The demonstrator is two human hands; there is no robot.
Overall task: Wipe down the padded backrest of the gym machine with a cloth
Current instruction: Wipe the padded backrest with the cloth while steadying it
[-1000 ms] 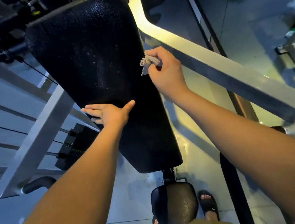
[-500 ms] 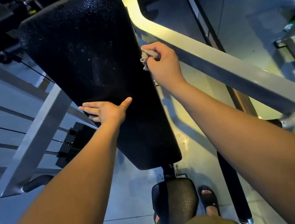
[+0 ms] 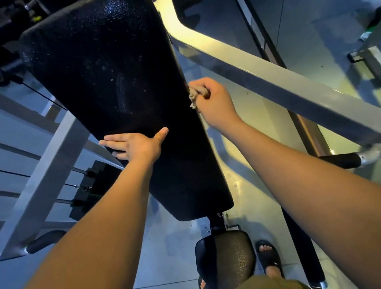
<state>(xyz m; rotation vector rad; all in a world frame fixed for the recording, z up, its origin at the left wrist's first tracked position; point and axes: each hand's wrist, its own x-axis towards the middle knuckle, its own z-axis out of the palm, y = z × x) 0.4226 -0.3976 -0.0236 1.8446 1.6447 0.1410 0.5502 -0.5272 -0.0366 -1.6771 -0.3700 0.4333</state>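
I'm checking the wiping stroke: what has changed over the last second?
The right hand, gripping the cloth, slid up the right edge of the backrest, then back down toward the person, ending lower than it began. Nothing was let go. The left hand stayed flat on the left edge.

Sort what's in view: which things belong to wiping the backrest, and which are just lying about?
In the job:
backrest
cloth, gripped by the right hand at the backrest's right edge
left hand, flat on the backrest

Just there:
seat
frame bar
handle grip
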